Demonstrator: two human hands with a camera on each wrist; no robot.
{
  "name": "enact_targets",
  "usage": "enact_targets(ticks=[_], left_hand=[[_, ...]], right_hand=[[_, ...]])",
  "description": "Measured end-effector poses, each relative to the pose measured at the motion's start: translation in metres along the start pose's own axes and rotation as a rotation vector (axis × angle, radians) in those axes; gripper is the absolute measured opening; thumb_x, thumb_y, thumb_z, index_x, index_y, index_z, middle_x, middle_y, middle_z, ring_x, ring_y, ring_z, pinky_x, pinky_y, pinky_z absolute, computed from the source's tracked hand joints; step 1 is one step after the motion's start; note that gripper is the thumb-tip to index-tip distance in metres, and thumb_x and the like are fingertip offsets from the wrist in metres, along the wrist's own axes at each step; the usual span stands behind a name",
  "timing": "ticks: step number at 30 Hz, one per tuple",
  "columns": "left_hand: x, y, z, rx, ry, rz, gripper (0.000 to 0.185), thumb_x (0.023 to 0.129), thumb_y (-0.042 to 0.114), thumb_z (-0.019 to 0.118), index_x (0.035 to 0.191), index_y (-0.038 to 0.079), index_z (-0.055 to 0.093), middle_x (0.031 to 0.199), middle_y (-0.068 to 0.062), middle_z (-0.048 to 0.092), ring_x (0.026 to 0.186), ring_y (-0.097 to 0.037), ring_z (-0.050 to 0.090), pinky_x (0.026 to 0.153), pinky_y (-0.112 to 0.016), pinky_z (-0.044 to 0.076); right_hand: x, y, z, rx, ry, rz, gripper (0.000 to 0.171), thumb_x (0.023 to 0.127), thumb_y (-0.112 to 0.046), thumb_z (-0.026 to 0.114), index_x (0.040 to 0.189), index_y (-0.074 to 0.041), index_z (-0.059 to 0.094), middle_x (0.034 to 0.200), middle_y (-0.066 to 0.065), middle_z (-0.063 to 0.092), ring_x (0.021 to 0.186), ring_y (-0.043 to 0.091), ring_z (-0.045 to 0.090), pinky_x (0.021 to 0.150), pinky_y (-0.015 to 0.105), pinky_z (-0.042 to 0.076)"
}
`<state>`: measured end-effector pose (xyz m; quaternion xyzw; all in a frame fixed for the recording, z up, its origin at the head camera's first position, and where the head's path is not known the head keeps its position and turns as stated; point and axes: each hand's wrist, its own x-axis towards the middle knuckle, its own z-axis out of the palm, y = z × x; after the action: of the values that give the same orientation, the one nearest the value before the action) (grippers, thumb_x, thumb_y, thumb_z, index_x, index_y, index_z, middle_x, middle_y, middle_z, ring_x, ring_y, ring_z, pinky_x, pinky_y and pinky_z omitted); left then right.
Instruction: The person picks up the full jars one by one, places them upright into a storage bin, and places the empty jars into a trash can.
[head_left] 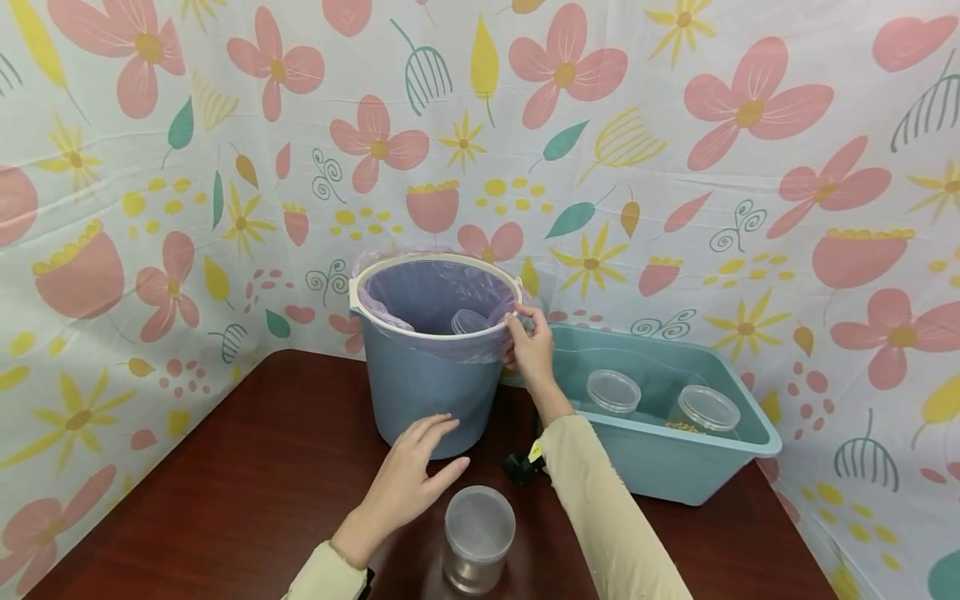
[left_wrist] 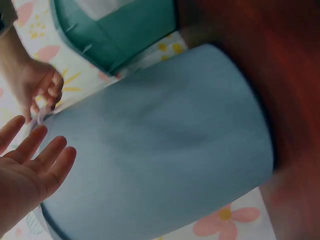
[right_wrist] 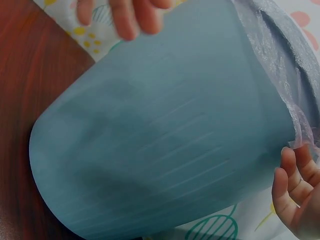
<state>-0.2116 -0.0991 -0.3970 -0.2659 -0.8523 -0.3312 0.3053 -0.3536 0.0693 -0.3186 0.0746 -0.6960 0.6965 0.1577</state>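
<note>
A blue trash can (head_left: 431,392) with a white rim ring stands on the table, lined with a thin purplish trash bag (head_left: 472,348) folded over its rim. At the rim's right side, my right hand (head_left: 531,346) pinches the bag's edge between thumb and fingers; the right wrist view shows the fingertips (right_wrist: 287,155) at the plastic. My left hand (head_left: 408,467) hovers before the can with fingers spread, holding nothing. Inside the can lies a clear plastic jar (head_left: 468,322), partly hidden by the rim. Another lidded clear jar (head_left: 480,533) stands on the table beside my left hand.
To the right, a teal tub (head_left: 652,467) holds two clear lidded jars, one (head_left: 612,390) on the left and one (head_left: 705,410) with small tan bits in it. A small black object (head_left: 517,468) lies by the right sleeve. Flowered cloth hangs behind the dark table (head_left: 247,467).
</note>
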Motion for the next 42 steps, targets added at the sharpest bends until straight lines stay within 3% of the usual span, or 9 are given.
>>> enact_targets(ticks=[6, 17, 29, 37, 42], left_hand=[[-0.011, 0.0, 0.008, 0.005, -0.044, -0.014, 0.046, 0.084, 0.039, 0.06, 0.117, 0.007, 0.057, 0.121, -0.005, 0.052, 0.112, -0.017, 0.046, 0.087, -0.042, 0.039], [-0.025, 0.001, 0.016, -0.005, -0.111, -0.05, 0.043, 0.083, 0.034, 0.062, 0.118, 0.011, 0.056, 0.122, -0.002, 0.051, 0.113, -0.015, 0.045, 0.088, -0.042, 0.039], [-0.035, 0.001, 0.021, -0.014, -0.16, -0.051, 0.045, 0.085, 0.043, 0.057, 0.119, 0.014, 0.055, 0.123, -0.001, 0.05, 0.114, -0.016, 0.045, 0.086, -0.044, 0.039], [-0.046, 0.002, 0.028, -0.001, -0.253, -0.075, 0.046, 0.085, 0.044, 0.056, 0.12, 0.014, 0.055, 0.124, -0.004, 0.049, 0.114, -0.02, 0.045, 0.087, -0.047, 0.039], [-0.051, 0.001, 0.032, 0.003, -0.307, -0.089, 0.047, 0.086, 0.048, 0.052, 0.12, 0.016, 0.055, 0.125, -0.006, 0.048, 0.112, -0.023, 0.046, 0.086, -0.048, 0.039]], right_hand=[[0.0, 0.002, 0.0, -0.019, 0.003, -0.007, 0.036, 0.087, -0.024, 0.056, 0.119, -0.007, 0.053, 0.049, 0.002, 0.048, 0.033, 0.014, 0.044, 0.036, 0.028, 0.04], [-0.002, 0.001, 0.001, -0.03, 0.002, -0.014, 0.036, 0.087, -0.024, 0.056, 0.119, -0.006, 0.053, 0.05, 0.003, 0.049, 0.034, 0.015, 0.045, 0.038, 0.033, 0.041], [-0.001, 0.002, 0.0, -0.024, 0.002, -0.021, 0.035, 0.088, -0.023, 0.056, 0.119, -0.007, 0.053, 0.05, 0.004, 0.049, 0.034, 0.016, 0.045, 0.038, 0.033, 0.041], [-0.001, 0.002, -0.001, -0.015, -0.004, -0.024, 0.035, 0.089, -0.025, 0.055, 0.119, -0.008, 0.053, 0.05, 0.006, 0.049, 0.033, 0.015, 0.045, 0.036, 0.026, 0.038], [-0.002, 0.002, -0.001, -0.019, 0.0, -0.038, 0.035, 0.089, -0.025, 0.055, 0.119, -0.008, 0.053, 0.05, 0.007, 0.049, 0.034, 0.019, 0.045, 0.037, 0.032, 0.04]])
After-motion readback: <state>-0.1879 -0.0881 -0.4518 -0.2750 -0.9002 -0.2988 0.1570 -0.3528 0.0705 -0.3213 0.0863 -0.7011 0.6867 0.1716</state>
